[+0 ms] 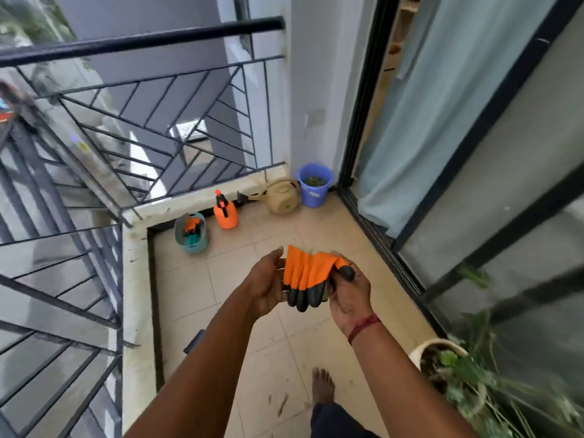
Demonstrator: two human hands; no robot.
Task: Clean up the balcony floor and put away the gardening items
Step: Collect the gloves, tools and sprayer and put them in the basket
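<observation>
Orange gardening gloves with black claw tips (305, 276) hang between my two hands at chest height over the tiled balcony floor (227, 279). My left hand (267, 282) holds their left side with the palm turned inward. My right hand (349, 289) grips the right side, one orange-and-black finger sticking out over it. At the far end of the balcony stand a teal basket (191, 233) with small tools, an orange spray bottle (225, 211), a beige watering can (282, 196) and a blue bucket (315, 184) with plant scraps inside.
A black metal railing (142, 128) runs along the left and far side. A sliding glass door (474, 172) with a pale curtain is on the right. A white pot with a green plant (455, 365) stands at the lower right. My bare foot (322, 387) is on the tiles among scattered plant bits.
</observation>
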